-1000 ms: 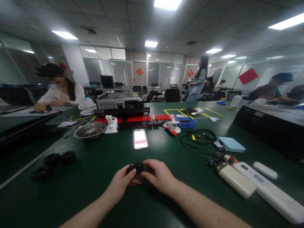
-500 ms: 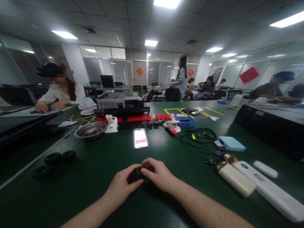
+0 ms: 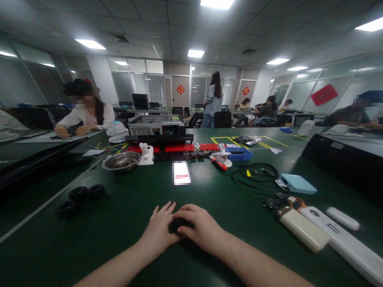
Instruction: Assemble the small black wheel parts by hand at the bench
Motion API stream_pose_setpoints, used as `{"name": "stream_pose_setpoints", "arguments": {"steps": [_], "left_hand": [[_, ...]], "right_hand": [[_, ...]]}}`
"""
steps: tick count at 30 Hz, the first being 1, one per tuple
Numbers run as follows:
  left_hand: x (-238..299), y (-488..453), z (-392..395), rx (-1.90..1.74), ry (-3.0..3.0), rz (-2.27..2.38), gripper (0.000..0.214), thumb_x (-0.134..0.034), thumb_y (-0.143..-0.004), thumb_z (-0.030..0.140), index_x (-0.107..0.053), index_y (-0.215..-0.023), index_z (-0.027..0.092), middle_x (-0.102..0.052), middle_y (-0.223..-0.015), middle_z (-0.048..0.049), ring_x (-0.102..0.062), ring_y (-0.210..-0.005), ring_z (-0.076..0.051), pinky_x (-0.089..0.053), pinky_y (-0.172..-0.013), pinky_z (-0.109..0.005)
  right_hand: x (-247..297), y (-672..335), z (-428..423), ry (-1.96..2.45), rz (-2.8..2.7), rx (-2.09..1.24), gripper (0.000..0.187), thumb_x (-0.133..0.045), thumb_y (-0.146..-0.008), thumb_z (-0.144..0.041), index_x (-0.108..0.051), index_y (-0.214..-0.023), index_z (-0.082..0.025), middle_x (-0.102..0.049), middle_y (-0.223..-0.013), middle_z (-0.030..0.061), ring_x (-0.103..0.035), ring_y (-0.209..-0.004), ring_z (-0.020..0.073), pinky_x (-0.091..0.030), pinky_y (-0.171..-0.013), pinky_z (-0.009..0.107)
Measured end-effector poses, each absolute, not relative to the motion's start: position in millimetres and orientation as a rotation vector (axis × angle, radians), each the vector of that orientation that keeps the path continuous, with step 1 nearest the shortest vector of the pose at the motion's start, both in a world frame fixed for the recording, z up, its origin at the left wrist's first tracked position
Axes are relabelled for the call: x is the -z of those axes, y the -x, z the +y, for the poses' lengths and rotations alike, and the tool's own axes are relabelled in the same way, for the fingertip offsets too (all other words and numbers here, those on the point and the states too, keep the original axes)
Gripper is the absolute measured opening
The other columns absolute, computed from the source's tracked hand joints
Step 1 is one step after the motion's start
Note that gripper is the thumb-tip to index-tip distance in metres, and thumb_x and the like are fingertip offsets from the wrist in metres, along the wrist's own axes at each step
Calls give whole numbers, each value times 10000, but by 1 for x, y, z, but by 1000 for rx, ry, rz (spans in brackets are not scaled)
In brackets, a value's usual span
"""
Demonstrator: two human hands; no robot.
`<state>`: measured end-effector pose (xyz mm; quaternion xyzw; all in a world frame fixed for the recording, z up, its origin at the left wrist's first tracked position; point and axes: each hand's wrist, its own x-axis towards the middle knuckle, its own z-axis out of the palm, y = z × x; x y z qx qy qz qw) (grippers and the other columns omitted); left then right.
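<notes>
At the near middle of the green table, my right hand [image 3: 201,223] curls round a small black wheel [image 3: 178,224], thumb on its near side and fingers over the top. Much of the wheel is hidden by the hands. My left hand [image 3: 160,225] rests against its left side, with fingers stretched forward and apart and the thumb reaching below the wheel. Off to the left lie three similar black wheels [image 3: 78,193], close together on the table. Ahead of my hands is a lit phone [image 3: 181,173], its screen blurred out.
A metal bowl [image 3: 121,162] of small parts stands ahead left, beside a white clip-on device [image 3: 146,154]. A red-handled tool [image 3: 219,164], a blue tray [image 3: 239,154] and black cables [image 3: 254,175] lie ahead right. Power banks [image 3: 302,229] lie on the right. A co-worker [image 3: 85,115] sits far left.
My left hand has loosened from its pinch on the wheel, its fingers now extended forward. My right hand wraps further over the wheel. The view has turned slightly left.
</notes>
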<state>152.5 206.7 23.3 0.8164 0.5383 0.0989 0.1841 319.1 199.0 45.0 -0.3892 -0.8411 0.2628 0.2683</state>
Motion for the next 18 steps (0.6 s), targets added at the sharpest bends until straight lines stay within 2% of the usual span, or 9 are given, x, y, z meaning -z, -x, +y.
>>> {"name": "stream_pose_setpoints", "arguments": {"steps": [5, 7, 9, 12, 15, 18], "left_hand": [[-51, -149, 200, -76, -2332, 1420, 760, -631, -572, 467, -381, -1251, 233, -273, -1374, -105, -207, -1267, -276, -154, -1006, -501], [-71, -138, 195, 31, -2326, 1419, 794, -662, -537, 451, -393, -1245, 213, -333, -1344, -118, -282, -1236, -290, -173, -1004, -493], [-89, -116, 186, 45, -2300, 1498, 718, -643, -564, 456, -450, -1208, 205, -461, -1261, -118, -400, -1166, -291, -194, -997, -495], [-99, -63, 158, -258, -2259, 1756, 589, -522, -658, 542, -511, -1156, 228, -543, -1190, -76, -444, -1132, -278, -220, -996, -491], [-77, -9, 108, -590, -2144, 2007, 544, -507, -680, 543, -504, -1155, 278, -555, -1179, -41, -457, -1116, -280, -232, -995, -497], [-37, 17, 41, -805, -1932, 1957, 372, -489, -735, 479, -558, -1071, 334, -613, -1082, -15, -491, -1077, -266, -368, -929, -446]], "right_hand": [[-52, -318, 195, 895, -2350, -843, 414, -607, -696, -115, -550, -1088, -235, -600, -1045, 20, -531, -977, 161, -379, -876, 252], [-53, -310, 189, 865, -2365, -872, 416, -622, -689, -130, -550, -1087, -224, -614, -1017, 18, -550, -942, 155, -400, -844, 238], [-51, -295, 183, 853, -2382, -872, 399, -637, -683, -162, -557, -1071, -209, -612, -1012, 24, -555, -928, 156, -415, -824, 235], [-45, -260, 179, 777, -2431, -843, 409, -636, -692, -200, -536, -1088, -213, -590, -1050, 27, -538, -968, 162, -407, -853, 250], [-38, -212, 186, 671, -2479, -828, 406, -606, -724, -222, -508, -1118, -227, -568, -1094, 17, -511, -1022, 159, -384, -896, 266], [-33, -154, 200, 601, -2477, -785, 400, -585, -742, -226, -495, -1132, -234, -561, -1111, 7, -506, -1030, 146, -377, -906, 256]]}}
